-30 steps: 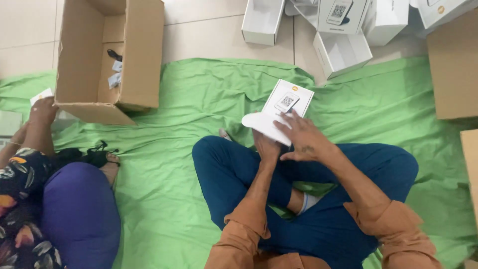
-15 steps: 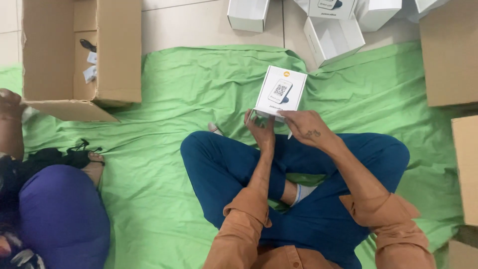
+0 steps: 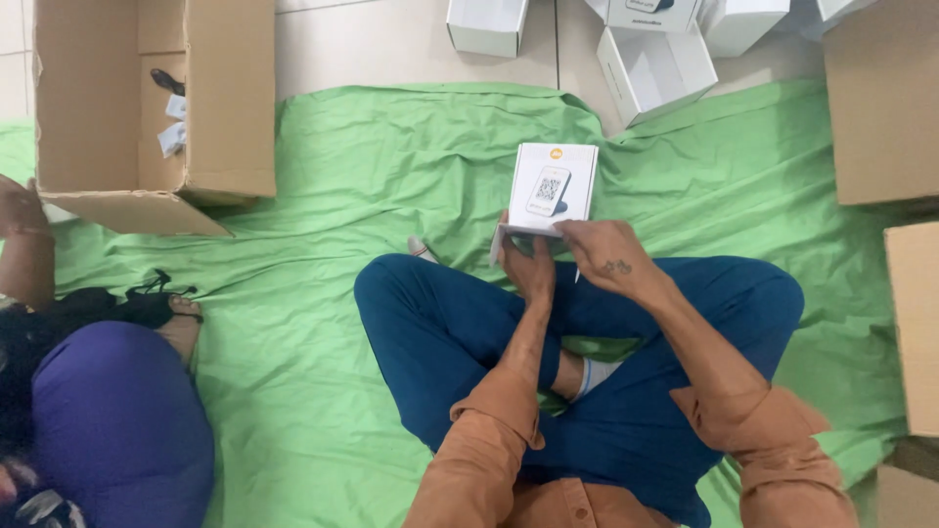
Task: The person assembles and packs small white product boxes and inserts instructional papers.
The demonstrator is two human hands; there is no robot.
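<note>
I sit cross-legged in blue trousers on a green cloth. A small white box with a printed picture on its top is held above my knees. My left hand grips its near left corner from below. My right hand holds its near edge, fingers curled over the flap. The box lies flat, with its lid side facing up.
A large open cardboard carton stands at the far left with small items inside. Several empty white boxes lie on the tile floor beyond the cloth. Brown cartons line the right side. Another person in purple sits at the left.
The white box went from tilted with its flap open to flat and closed in my hands. The view shifted, and the other person's arm drew back from the carton.
</note>
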